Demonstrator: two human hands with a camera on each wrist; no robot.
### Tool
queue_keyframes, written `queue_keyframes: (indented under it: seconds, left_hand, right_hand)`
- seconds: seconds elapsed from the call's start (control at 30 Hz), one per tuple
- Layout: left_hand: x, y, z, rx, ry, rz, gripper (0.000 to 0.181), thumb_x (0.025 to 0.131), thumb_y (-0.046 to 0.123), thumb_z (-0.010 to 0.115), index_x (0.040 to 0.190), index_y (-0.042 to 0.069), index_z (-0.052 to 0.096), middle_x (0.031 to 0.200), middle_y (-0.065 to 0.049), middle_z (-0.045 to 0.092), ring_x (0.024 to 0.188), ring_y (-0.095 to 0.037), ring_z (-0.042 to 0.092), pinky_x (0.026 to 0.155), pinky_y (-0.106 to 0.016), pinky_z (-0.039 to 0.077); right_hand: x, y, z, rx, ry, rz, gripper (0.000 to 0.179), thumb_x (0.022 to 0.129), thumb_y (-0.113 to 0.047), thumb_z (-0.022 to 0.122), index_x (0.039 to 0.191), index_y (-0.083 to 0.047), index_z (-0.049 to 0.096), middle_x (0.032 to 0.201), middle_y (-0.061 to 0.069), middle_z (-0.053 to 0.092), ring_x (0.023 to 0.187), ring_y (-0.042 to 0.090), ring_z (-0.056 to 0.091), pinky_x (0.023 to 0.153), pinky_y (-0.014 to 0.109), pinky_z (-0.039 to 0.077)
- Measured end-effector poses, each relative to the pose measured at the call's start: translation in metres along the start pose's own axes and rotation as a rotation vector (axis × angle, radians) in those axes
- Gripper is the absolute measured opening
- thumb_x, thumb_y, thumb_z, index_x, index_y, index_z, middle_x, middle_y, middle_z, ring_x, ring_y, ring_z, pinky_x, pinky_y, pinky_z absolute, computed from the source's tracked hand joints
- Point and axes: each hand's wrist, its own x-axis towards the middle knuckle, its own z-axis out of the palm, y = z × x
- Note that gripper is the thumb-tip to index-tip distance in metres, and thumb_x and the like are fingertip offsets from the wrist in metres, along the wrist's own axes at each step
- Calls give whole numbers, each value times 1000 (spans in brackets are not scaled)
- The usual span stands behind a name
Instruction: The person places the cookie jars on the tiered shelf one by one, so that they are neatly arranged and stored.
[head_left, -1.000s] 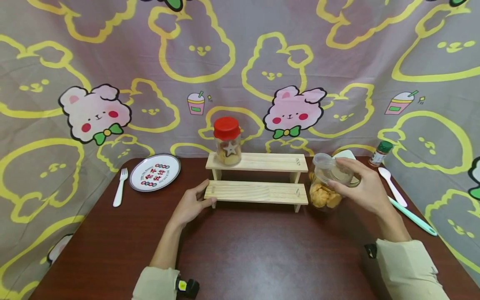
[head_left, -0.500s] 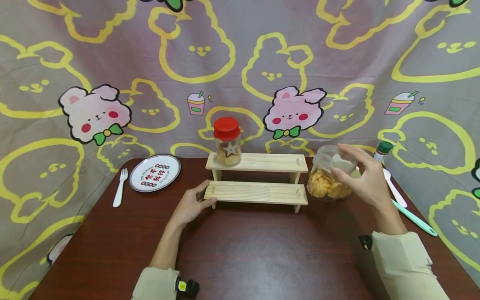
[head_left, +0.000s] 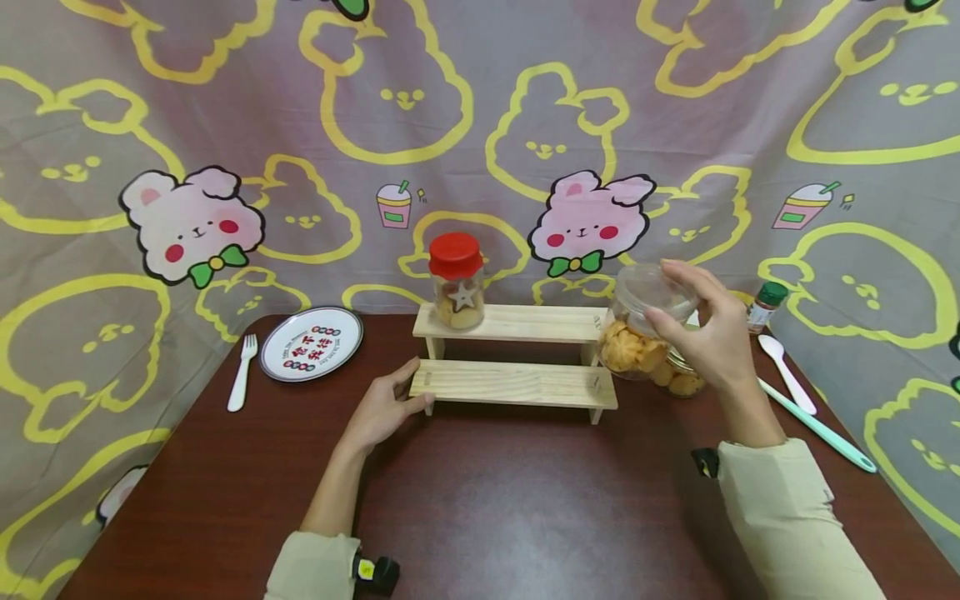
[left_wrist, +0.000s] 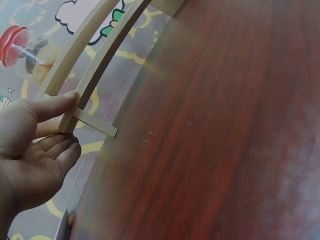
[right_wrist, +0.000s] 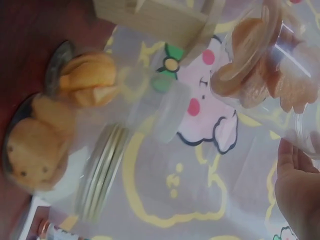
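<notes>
My right hand (head_left: 708,329) grips a clear plastic jar (head_left: 630,346) by its clear lid, thumb and fingers on either side. Golden-brown biscuits fill its lower part. The jar hangs at the right end of a two-step wooden rack (head_left: 517,383), overlapping the upper step in the head view. At the rack's left end, my left hand (head_left: 382,408) pinches the lower step between thumb and fingers; the left wrist view shows the thumb (left_wrist: 60,106) on top. A red-lidded jar (head_left: 456,283) with biscuits and a star on its front stands on the upper step's left part.
Behind the right hand stand a gold-lidded biscuit jar (right_wrist: 102,170) and another clear-lidded jar (right_wrist: 90,82). Farther right lie a green-capped bottle (head_left: 767,304), a white spoon (head_left: 787,375) and a turquoise-handled utensil (head_left: 817,425). A plate (head_left: 311,367) and white fork (head_left: 242,375) lie left.
My right hand has raised the clear jar and carried it left toward the rack, uncovering jars behind it. My left hand has stayed on the lower step.
</notes>
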Motion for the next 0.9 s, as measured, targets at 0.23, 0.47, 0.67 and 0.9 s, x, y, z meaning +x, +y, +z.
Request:
queue_keyframes:
  seconds: [0.23,0.47,0.67,0.9]
  left_hand:
    - [0,1,0,-11,-3,8,73,92,3,73,150,-14,33,158,-30,29,143,-37,34,114,-45,34]
    - [0,2,0,-14,-6,2,72,92,2,73,150,-14,33,158,-30,29,143,-38,33,114,-45,34]
    - [0,1,0,-15,-8,6,72,93,4,73,150,-14,32,158,-29,29,143,-37,33,114,-44,34]
    - [-1,2,-1,-9,-4,-4,73,92,3,73,151,-14,33,158,-29,29,143,-37,33,113,-43,35]
  right_hand:
    - [9,-1,12,-20,6,34,56,79,0,79,133,4,63,137,16,59,119,7,57,104,19,45]
    - [10,5,23,-92,-26,47,62,77,-4,84,135,-1,64,137,10,60,117,5,54,91,14,44]
    - [10,8,32,-112,-27,42,62,77,-6,84,136,-1,63,137,8,60,114,6,53,84,13,45]
    - [10,10,36,-107,-16,45,62,78,-6,84,135,2,63,136,9,60,114,7,54,83,14,45]
